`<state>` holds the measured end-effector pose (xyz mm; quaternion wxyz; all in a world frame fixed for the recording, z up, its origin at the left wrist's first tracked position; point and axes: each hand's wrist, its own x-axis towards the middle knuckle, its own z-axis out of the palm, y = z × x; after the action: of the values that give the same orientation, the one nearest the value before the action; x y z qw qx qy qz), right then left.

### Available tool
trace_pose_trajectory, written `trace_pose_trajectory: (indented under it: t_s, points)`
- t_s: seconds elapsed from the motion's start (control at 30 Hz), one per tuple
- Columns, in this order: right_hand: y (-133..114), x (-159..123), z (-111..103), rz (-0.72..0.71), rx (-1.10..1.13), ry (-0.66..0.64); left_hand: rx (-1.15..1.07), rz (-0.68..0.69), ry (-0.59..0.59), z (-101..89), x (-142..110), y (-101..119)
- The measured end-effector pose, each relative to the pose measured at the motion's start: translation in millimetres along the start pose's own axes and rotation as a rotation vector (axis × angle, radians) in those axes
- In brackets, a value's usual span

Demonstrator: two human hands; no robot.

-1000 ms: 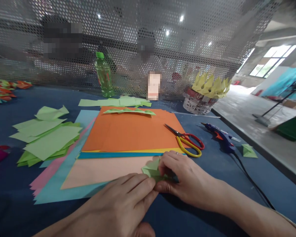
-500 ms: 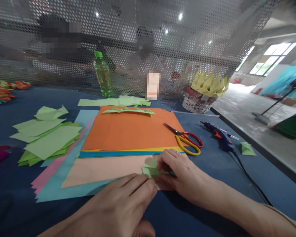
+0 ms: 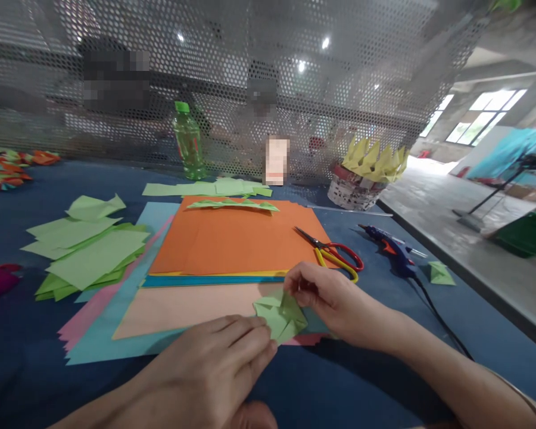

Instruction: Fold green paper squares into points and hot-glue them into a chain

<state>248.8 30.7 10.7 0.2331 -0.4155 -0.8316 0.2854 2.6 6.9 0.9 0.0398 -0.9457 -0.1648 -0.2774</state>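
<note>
A folded light green paper piece [image 3: 277, 319] lies on the near part of a stack of coloured sheets, its creased flaps partly raised. My left hand [image 3: 214, 357] is stretched flat, palm down, with its fingertips pressing the paper's left edge. Its thumb lies apart, lower down. My right hand [image 3: 335, 301] pinches a raised flap on the paper's upper right side between thumb and bent fingers. Scissors [image 3: 326, 247] with one red and one yellow handle lie just beyond my right hand, on the orange sheet [image 3: 223, 238] and over its edge.
Green paper pieces [image 3: 93, 256] lie at left, paper strips [image 3: 205, 189] behind. A bottle [image 3: 189, 143], a basket with yellow paper points [image 3: 357, 185] and perforated metal [image 3: 232, 71] stand at the back. A corded glue gun [image 3: 393, 250] and folded green piece [image 3: 441, 273] lie right.
My right hand has shifted slightly up and right, lifting a flap, so more of the folded green paper shows. My left hand has moved slightly left. The view has tilted a little.
</note>
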Motion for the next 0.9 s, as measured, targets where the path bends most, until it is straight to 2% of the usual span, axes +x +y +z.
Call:
trace_pose_trajectory:
  t_s: [0.03,0.07,0.1,0.13,0.2,0.3,0.33,0.4,0.43,0.53,0.9]
  points:
    - [1,0,-3,-0.036,-0.005,-0.018,-0.003,0.01,0.022,-1.0,1,0]
    - [1,1,-5,-0.082,-0.021,-0.04,-0.002,-0.028,-0.057,-1.7,1,-1]
    - [1,1,-7,-0.132,-0.045,-0.067,-0.015,0.003,-0.027,-1.6,1,-1]
    - [0,1,-9,-0.176,-0.072,-0.095,-0.012,-0.025,-0.077,-0.6,1,-1]
    - [-1,0,-10,-0.224,-0.119,-0.134,-0.015,0.001,0.062,4.1,-1,-2]
    - [-5,0,-9,-0.218,-0.186,-0.167,-0.026,-0.013,0.105,10.0,-4,-2]
    - [-6,0,-8,-0.216,-0.209,-0.172,-0.029,-0.016,0.088,9.7,-4,-2]
    - [-8,0,-7,-0.216,-0.252,-0.175,-0.033,-0.007,0.046,5.1,-3,0]
    - [-8,0,-7,-0.212,-0.271,-0.17,-0.02,-0.043,-0.068,1.6,-2,1]
    - [-8,0,-7,-0.196,-0.303,-0.145,-0.015,-0.056,-0.113,-6.8,0,3]
    - [-8,0,-15,-0.207,-0.239,-0.05,0.085,-0.014,0.052,-8.0,2,-1]
